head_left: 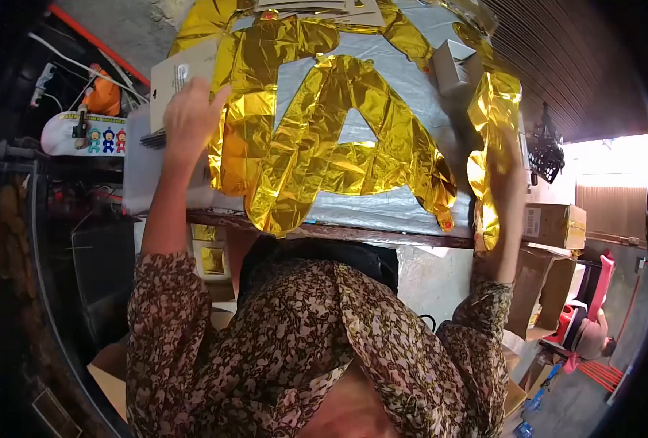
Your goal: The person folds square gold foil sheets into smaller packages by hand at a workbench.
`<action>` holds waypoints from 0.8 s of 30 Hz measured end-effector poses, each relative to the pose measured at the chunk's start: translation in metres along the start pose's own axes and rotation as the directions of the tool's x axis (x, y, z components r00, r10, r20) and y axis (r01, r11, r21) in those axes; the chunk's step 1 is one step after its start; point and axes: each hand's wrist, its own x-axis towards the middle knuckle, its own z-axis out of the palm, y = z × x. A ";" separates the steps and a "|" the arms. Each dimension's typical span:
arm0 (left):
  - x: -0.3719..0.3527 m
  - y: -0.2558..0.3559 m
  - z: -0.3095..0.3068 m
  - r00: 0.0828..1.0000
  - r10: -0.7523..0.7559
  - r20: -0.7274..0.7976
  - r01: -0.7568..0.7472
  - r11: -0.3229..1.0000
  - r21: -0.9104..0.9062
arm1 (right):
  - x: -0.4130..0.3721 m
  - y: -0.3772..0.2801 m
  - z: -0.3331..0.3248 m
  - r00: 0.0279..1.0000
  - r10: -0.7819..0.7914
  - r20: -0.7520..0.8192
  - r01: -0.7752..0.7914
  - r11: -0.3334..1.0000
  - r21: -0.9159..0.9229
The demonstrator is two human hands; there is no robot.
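Observation:
A flat gold foil letter A balloon (346, 139) lies on the table before me, its crinkled legs reaching the near edge. To its left another gold foil balloon (255, 102) partly overlaps it. My left hand (191, 117) is at that balloon's left edge, in front of a beige card (182, 80). Its thumb stands apart from slightly blurred fingers, and I cannot make out firm contact with the card. At the right, my right hand (508, 164) is closed around a long gold foil balloon (493, 120); foil and blur hide most of its fingers.
A grey-white open box (457, 67) stands at the back right. Beige cards (324, 9) lie at the far edge of the silvery tabletop (360, 208). Cardboard boxes (554, 225) stand on the right, and a white skateboard deck (87, 135) is at the left.

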 end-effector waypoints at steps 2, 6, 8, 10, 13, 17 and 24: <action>-0.007 -0.003 -0.010 0.932 -0.280 0.228 0.249 0.956 0.158 | -0.009 -0.035 0.045 0.982 -0.185 0.039 0.163 0.931 0.326; -0.021 -0.016 0.006 0.964 -0.181 0.195 0.172 0.983 0.062 | -0.022 -0.115 0.084 0.851 -0.353 0.388 0.337 0.935 0.112; -0.023 -0.027 0.018 0.956 -0.202 0.212 0.220 0.973 -0.064 | -0.022 -0.130 0.098 0.830 -0.391 0.398 0.381 0.918 0.109; -0.010 -0.036 0.014 0.949 -0.222 0.224 0.265 0.946 -0.187 | -0.020 -0.138 0.109 0.808 -0.374 0.455 0.375 0.923 0.091; 0.013 -0.055 0.011 0.798 -0.141 0.585 0.540 0.598 -0.593 | -0.020 -0.137 0.129 0.812 -0.372 0.449 0.375 0.923 0.086; 0.069 -0.047 -0.005 0.841 -0.102 0.532 0.532 0.336 -0.777 | -0.006 -0.141 0.140 0.814 -0.378 0.442 0.373 0.922 0.102; 0.183 -0.038 -0.008 0.854 0.166 0.492 0.511 -0.094 -0.854 | 0.019 -0.159 0.139 0.807 -0.339 0.484 0.341 0.936 0.088</action>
